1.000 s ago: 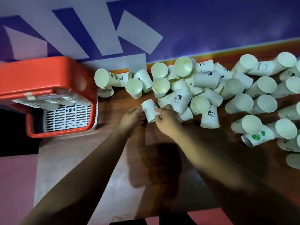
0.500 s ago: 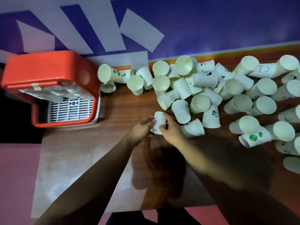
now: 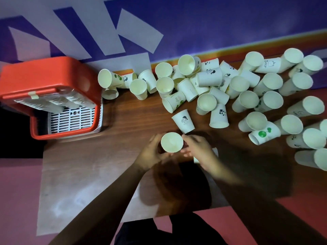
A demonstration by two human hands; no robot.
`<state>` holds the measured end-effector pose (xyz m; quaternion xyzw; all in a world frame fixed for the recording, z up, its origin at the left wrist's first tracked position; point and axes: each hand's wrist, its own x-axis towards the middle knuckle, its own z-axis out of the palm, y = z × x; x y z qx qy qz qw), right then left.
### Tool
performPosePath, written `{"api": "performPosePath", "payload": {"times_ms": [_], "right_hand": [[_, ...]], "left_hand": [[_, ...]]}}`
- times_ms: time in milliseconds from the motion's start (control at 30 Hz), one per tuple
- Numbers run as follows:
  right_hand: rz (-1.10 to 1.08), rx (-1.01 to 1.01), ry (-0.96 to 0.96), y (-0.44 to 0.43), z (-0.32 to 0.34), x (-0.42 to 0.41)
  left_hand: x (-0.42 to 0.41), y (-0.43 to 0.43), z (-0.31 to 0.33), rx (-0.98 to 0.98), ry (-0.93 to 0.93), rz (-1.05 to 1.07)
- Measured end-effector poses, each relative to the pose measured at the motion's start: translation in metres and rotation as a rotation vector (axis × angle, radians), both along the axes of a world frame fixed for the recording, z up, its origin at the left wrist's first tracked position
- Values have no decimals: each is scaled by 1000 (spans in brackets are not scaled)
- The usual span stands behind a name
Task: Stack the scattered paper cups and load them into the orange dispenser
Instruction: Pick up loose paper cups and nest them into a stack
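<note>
Cup gripped by left hand; right hand blurred.

Dim pic, dark shadows on table, edges warped, right hand motion-blurred.

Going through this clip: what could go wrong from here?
1. The mouth-up cup is gripped in the left hand; squeezing may dent the thin paper and spoil nesting.
2. The right hand is blurred beside the lying girl-print cup; a brush could send it rolling.
3. A half-hidden cup lies under that hand and might get crushed.
</note>
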<state>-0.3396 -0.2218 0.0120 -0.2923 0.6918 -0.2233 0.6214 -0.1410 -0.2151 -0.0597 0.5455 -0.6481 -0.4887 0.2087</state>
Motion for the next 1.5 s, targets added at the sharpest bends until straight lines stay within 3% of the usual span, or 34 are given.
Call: {"api": "performPosePath", "payload": {"times_ms": [100,200,367,500,700,800,967,1133,1300,1500], "right_hand": [[429,-359,555,31,7,-35],[802,-379,845,64,-9,-60],[839,-295,813,88,-71,-81],[723,-253,797,84,-45,-78],[393,-118,627,71,-12,-88],[301,-92,575,63,-6,-93],[230,-113,459,47,8,-78],[387,-275,427,36,18,-59],[574,-409,454,34,17,-47],[828,-569,753,26,7,-23]], "left_hand": [[-2,13,-5,73,10,16],[-5,25,-5,138,63,73],[-10,39,-11,188,130,161],[-20,41,-10,206,101,156],[-41,38,-13,130,-48,27],[-27,31,-14,9,-282,-21],[2,-4,10,-97,-332,320],[-7,-47,17,116,-325,238],[-8,-55,7,146,-356,167],[2,-42,14,149,-147,323]]}}
